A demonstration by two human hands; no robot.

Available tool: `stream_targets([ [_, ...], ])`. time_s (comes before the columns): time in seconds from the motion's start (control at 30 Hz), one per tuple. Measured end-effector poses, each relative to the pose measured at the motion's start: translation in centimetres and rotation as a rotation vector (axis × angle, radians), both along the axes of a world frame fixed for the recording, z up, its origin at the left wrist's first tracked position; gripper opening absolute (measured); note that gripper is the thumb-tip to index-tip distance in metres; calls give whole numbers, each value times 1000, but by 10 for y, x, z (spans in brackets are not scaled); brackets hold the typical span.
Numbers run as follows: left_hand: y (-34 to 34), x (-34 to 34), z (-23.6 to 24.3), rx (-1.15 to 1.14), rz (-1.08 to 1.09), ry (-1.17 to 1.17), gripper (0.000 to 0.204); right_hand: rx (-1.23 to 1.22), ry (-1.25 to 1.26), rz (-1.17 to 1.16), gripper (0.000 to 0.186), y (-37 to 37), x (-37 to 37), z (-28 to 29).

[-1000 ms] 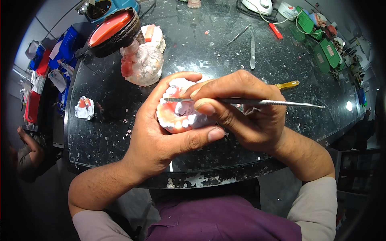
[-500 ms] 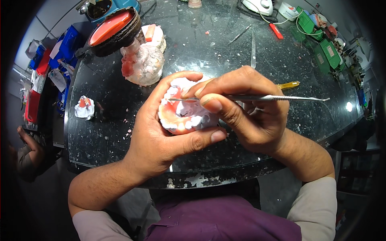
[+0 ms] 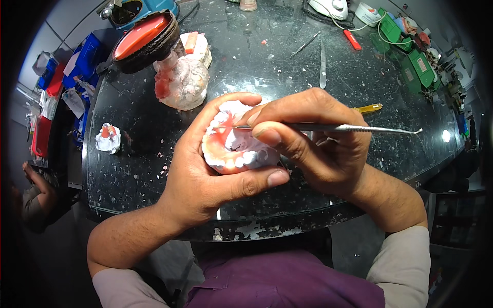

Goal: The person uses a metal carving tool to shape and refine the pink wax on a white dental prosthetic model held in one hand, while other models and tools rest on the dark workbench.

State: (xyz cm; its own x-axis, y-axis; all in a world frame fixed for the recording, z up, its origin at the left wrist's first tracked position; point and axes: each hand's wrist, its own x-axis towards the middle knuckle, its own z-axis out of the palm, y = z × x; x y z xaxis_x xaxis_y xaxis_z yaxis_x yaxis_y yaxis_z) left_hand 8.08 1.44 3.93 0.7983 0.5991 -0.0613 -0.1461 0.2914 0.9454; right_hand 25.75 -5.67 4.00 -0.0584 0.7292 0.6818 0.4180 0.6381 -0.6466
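My left hand [image 3: 197,177] is wrapped round a white plaster dental model [image 3: 247,158], its thumb along the near side and its fingers round the far left. Pink wax and a row of teeth line the model's arch. Between the thumb and fingers of my right hand [image 3: 321,141] is a slim metal wax carver [image 3: 380,129], held nearly level. Its left tip lies at the pink wax just inside the teeth on the model's left; I cannot tell how firmly it touches. The other, hooked end sticks out to the right. My right palm is hidden.
A dark pan of red wax [image 3: 142,37] rises above a lumpy plaster base [image 3: 185,87] at the far left. A small plaster piece [image 3: 108,138] lies left. Beyond my right hand are a metal spatula [image 3: 323,66], a thin instrument [image 3: 306,44] and a yellow handle [image 3: 370,109]. Green bins [image 3: 422,69] line the right.
The carver has tilted slightly, its hooked right end now a little lower. My right hand has shifted slightly. Both hands keep their holds.
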Motion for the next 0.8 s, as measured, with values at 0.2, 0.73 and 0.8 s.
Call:
stream_targets([
  [0.2,-1,0,2,-16,1,5,98,15,32,9,14,1,0,-2],
  [0.73,0,0,3,9,5,24,98,27,60,19,12,0,0,-3],
  [0.8,-1,0,4,5,4,26,98,29,55,10,12,0,0,-3],
])
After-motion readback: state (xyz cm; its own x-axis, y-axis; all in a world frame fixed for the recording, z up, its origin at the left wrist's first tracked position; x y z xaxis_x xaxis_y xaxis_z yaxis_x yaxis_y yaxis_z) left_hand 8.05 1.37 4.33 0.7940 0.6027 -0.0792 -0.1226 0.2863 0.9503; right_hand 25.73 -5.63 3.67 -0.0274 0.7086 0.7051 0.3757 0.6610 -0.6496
